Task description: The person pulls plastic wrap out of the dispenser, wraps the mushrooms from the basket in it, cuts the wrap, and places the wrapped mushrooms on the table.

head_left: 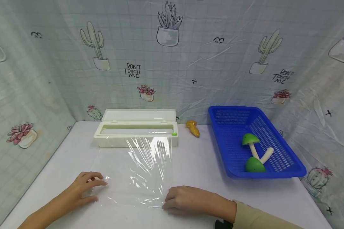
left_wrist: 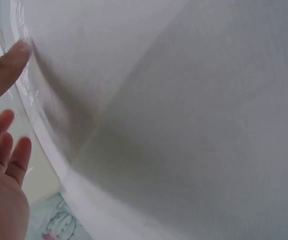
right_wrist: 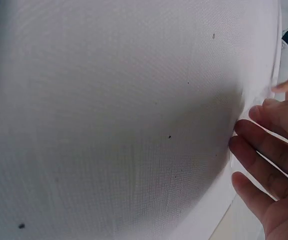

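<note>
A sheet of clear plastic film (head_left: 144, 179) could bunch or cling to itself if tugged unevenly, the right hand's (head_left: 186, 199) grip pinching its near right corner while the left hand (head_left: 87, 186), fingers loosely parted, appears released beside its left side; creased and glare-streaked, it stretches toward the white tabletop's (head_left: 200, 162) near edge from a long white plastic box (head_left: 111, 141) by the far edge

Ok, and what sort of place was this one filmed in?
Probably a makeshift filming booth rather than a working kitchen: cactus-print sheeting hangs behind and on both sides of a white table, which holds a cling-film dispenser and a blue basket of toy-like mushrooms.
</note>
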`<action>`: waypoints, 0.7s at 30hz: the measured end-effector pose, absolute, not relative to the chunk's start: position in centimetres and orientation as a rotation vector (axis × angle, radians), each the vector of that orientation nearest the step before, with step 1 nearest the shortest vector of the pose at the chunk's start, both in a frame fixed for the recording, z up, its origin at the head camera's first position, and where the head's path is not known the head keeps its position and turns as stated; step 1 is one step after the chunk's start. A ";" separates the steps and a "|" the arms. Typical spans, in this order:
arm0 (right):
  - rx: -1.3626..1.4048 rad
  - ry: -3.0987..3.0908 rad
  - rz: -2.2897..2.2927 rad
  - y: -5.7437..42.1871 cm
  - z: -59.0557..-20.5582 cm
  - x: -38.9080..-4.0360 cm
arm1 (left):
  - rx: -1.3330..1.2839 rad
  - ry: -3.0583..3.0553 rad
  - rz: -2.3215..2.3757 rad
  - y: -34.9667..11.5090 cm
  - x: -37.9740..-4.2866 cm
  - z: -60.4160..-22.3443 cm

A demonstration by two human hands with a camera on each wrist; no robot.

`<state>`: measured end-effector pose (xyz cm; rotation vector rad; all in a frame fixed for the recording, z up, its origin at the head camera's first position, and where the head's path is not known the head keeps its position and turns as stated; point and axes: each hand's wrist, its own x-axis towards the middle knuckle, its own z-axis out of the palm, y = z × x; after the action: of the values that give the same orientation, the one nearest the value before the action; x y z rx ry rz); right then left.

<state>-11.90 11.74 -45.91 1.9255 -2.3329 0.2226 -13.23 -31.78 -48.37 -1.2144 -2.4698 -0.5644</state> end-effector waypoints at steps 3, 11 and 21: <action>1.920 -2.341 0.219 11.7 -45.8 -11.8 | -1.177 -2.466 -0.501 -31.8 -13.5 -48.7; 1.896 -2.368 0.217 12.2 -45.7 -11.6 | -1.323 -2.452 -0.521 -32.5 -13.6 -49.9; 1.911 -2.296 0.178 14.4 -45.9 -10.3 | -1.258 -2.660 -0.607 -32.8 -12.9 -50.6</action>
<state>-10.30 14.42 -45.91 1.9106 -2.2956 0.1775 -12.87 -32.83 -50.60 -1.2577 -2.6597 -0.6070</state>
